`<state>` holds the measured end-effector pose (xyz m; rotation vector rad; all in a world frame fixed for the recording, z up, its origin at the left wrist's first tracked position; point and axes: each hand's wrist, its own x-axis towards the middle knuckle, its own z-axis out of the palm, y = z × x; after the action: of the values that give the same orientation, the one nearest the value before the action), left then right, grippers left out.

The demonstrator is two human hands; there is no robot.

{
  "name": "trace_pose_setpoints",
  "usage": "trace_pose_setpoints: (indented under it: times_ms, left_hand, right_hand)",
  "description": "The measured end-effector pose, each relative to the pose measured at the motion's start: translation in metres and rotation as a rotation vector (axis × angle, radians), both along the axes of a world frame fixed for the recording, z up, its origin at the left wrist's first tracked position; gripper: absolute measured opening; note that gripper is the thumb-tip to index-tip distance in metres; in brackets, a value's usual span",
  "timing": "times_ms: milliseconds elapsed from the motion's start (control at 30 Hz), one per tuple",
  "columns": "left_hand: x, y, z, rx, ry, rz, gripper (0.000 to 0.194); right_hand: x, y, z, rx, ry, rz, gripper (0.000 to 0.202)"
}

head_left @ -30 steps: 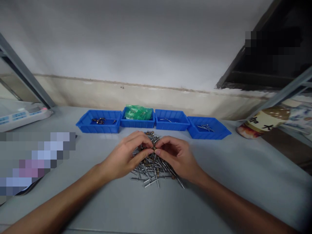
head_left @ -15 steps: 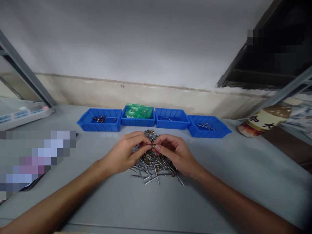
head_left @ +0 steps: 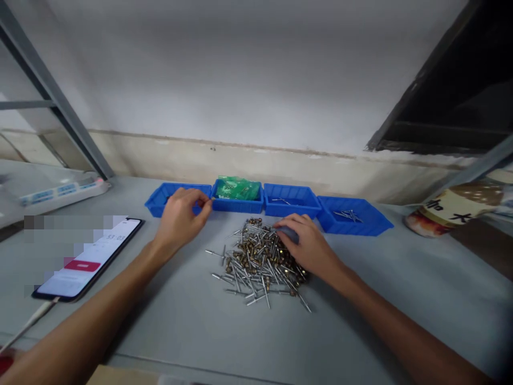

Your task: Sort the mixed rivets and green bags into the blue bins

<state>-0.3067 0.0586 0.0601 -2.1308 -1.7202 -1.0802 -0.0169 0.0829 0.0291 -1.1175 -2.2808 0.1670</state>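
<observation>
A heap of silver blind rivets mixed with small brass-coloured pieces lies on the grey table. My left hand is raised at the leftmost blue bin, covering part of it. Its thumb and forefinger are pinched together, with a tiny brownish piece at the tips, too small to name. Over the right side of the heap, my right hand has curled fingers, thumb and fingertips close together. What it pinches, if anything, I cannot make out.
Behind the heap stand a blue bin with a green plastic bag, another with a few thin pins and one with several rivets. A plugged-in phone and a power strip lie left; a labelled jar is at right.
My hands were together over the heap and have moved apart. The left went up and left to the leftmost bin; the right shifted slightly right. The view has turned slightly left.
</observation>
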Motion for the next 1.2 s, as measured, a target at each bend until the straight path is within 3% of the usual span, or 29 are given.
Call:
trace_pose_setpoints:
  times_ms: [133,267,467,600,700,833,1000,1200]
  left_hand:
    - [-0.024,0.005,0.004,-0.015,-0.006,0.211,0.017]
    - [-0.03,0.008,0.003,0.005,0.0,0.232,0.015]
    - [0.0,-0.001,-0.003,0.059,0.02,0.032,0.009]
    - [0.026,-0.011,-0.008,-0.026,-0.046,-0.222,0.017]
    - [0.036,-0.016,-0.012,-0.103,-0.06,-0.341,0.019]
    - [0.034,-0.017,-0.012,-0.174,-0.079,-0.424,0.02]
    - [0.031,-0.016,-0.006,-0.141,-0.055,-0.496,0.024]
    - [0.038,-0.018,-0.011,-0.157,0.021,-0.542,0.026]
  right_hand:
    - [0.008,0.008,-0.002,-0.026,-0.055,-0.024,0.016]
    - [0.009,0.009,-0.001,-0.068,-0.087,-0.014,0.014]
    - [0.004,0.006,0.0,-0.113,-0.07,0.001,0.009]
    - [0.003,0.006,0.001,-0.186,-0.007,0.017,0.008]
    - [0.003,0.007,0.0,-0.21,0.011,0.039,0.009]
    - [0.003,0.007,-0.003,-0.113,-0.021,0.03,0.007]
    - [0.003,0.005,-0.003,-0.045,0.015,0.061,0.007]
    - [-0.008,-0.009,0.005,-0.122,0.237,0.102,0.008]
